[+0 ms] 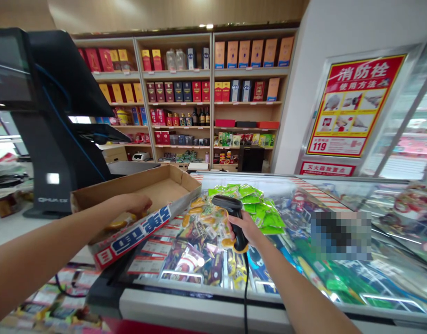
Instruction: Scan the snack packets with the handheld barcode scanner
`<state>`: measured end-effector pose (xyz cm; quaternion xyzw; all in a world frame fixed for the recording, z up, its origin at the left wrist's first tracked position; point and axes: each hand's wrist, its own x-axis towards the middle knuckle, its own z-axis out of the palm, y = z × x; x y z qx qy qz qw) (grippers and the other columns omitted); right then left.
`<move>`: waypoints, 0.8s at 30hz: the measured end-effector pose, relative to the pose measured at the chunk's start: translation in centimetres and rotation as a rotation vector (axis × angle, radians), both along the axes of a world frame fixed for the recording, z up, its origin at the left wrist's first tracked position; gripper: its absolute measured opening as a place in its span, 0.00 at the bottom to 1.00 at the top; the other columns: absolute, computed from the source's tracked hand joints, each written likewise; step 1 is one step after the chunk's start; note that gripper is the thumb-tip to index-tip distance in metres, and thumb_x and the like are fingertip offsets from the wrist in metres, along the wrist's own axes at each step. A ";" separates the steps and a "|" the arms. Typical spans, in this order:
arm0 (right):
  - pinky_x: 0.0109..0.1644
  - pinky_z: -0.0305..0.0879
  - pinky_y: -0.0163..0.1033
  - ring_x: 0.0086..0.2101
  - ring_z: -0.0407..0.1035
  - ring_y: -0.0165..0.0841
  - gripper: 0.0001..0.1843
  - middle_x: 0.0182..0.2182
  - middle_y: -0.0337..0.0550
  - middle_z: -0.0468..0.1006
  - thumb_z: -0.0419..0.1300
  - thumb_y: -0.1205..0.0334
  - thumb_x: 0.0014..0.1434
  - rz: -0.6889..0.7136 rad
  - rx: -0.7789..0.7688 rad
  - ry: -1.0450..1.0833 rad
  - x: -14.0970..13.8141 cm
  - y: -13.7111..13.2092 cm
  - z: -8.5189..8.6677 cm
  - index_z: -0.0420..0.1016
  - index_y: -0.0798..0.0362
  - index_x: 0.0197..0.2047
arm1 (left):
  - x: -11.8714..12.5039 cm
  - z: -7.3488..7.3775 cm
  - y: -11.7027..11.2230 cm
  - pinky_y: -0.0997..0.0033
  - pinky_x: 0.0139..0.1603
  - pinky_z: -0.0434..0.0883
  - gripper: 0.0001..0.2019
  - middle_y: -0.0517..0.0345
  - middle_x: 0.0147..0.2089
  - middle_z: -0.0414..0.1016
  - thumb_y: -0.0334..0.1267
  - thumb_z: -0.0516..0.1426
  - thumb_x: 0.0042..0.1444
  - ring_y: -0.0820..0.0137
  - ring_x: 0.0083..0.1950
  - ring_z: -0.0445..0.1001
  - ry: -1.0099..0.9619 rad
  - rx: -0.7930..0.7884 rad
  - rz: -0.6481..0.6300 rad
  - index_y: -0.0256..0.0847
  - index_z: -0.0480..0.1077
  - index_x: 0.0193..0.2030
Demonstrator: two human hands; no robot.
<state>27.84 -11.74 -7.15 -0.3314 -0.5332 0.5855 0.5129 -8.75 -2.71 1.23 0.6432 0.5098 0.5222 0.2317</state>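
Observation:
My left hand (138,204) reaches into an open cardboard box (107,250), its fingers curled downward; what they hold, if anything, is hidden. Beneath it, a yellow-orange packet (116,225) lies in the box. My right hand (246,227) is wrapped round the handle of a black corded barcode scanner (236,218), held over the glass-topped freezer (202,291). Behind and beside the scanner are bright green packets (265,211) in a loose pile on the glass. Clear packets with yellow-orange contents (198,202) lie to the scanner's left.
A black point-of-sale terminal (60,134) stands at the left, behind the box. The scanner's cable (247,292) hangs over the freezer's front edge. Shelves of boxed bottles (178,93) line the back wall. A red fire-hydrant sign (355,106) hangs at the right.

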 end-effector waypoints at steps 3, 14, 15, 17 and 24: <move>0.17 0.66 0.32 0.14 0.63 0.26 0.18 0.17 0.33 0.70 0.67 0.51 0.47 -0.005 -0.003 0.003 0.0 0.0 -0.1 0.68 0.55 0.34 | -0.8 1.6 1.2 0.79 0.24 0.65 0.14 0.67 0.13 0.57 0.36 0.64 0.43 0.72 0.18 0.67 0.205 -0.102 0.065 0.40 0.61 0.18; 0.16 0.64 0.32 0.14 0.63 0.27 0.18 0.16 0.33 0.70 0.67 0.51 0.47 -0.012 -0.005 -0.003 0.1 0.1 -0.2 0.68 0.55 0.33 | 9.6 2.0 -2.7 0.72 0.28 0.76 0.21 0.59 0.32 0.76 0.41 0.69 0.40 0.67 0.33 0.78 -0.231 -0.139 -0.481 0.40 0.66 0.38; 0.16 0.64 0.32 0.14 0.63 0.27 0.19 0.16 0.33 0.70 0.67 0.51 0.46 -0.018 -0.003 0.002 0.1 0.1 -0.2 0.69 0.55 0.34 | 11.0 0.8 -3.0 0.70 0.29 0.77 0.22 0.60 0.34 0.76 0.43 0.69 0.41 0.65 0.36 0.79 -0.316 -0.160 -0.515 0.41 0.65 0.39; 0.16 0.64 0.32 0.14 0.63 0.27 0.19 0.16 0.34 0.71 0.66 0.51 0.47 -0.028 0.005 0.013 0.1 0.1 -0.1 0.69 0.55 0.35 | 13.4 -1.7 -2.9 0.71 0.26 0.77 0.23 0.62 0.35 0.75 0.47 0.67 0.44 0.65 0.35 0.80 -0.449 -0.197 -0.521 0.43 0.62 0.41; 0.16 0.62 0.31 0.13 0.64 0.26 0.18 0.17 0.34 0.70 0.65 0.50 0.48 -0.036 0.034 0.020 0.4 0.1 0.2 0.69 0.55 0.35 | 15.3 -7.7 0.0 0.78 0.25 0.74 0.26 0.61 0.36 0.78 0.43 0.70 0.40 0.72 0.26 0.78 -0.822 -0.186 -0.562 0.43 0.61 0.41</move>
